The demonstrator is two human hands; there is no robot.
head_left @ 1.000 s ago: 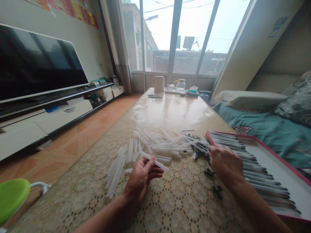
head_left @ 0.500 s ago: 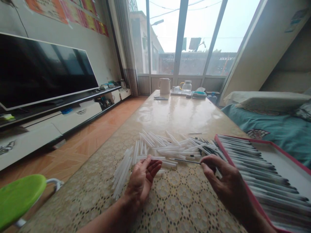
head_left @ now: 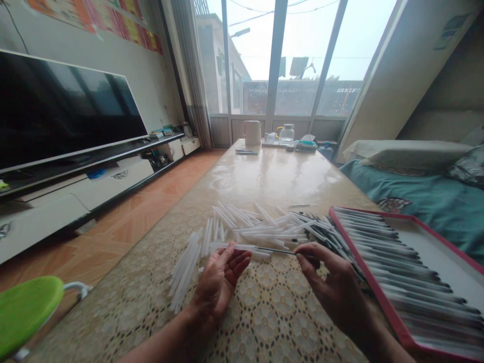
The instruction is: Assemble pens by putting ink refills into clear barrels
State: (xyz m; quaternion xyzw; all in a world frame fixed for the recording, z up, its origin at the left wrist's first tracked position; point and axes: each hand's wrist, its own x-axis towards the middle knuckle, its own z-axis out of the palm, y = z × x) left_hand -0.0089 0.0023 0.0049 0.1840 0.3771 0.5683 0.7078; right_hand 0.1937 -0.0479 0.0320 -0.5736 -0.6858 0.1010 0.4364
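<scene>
Your left hand (head_left: 221, 280): palm turned up, fingers half curled, thumb and fingertips pinching white plastic pen tube (head_left: 236, 246), held level just above beige lace-patterned table cover (head_left: 264, 312). Your right hand (head_left: 328, 282): thumb and forefinger closed on thin dark ink refill (head_left: 280, 250), its tip at tube's right end. Beyond: heap of loose white tubes (head_left: 242, 222). Right: red-rimmed tray (head_left: 381, 297) of filled pens.

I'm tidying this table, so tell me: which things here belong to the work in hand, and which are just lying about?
In use: white tube in the left hand; thin dark refill in the right hand; pile of white tubes; red-rimmed tray of pens.
Lying about: white jug; glass pot; television; green stool.
</scene>
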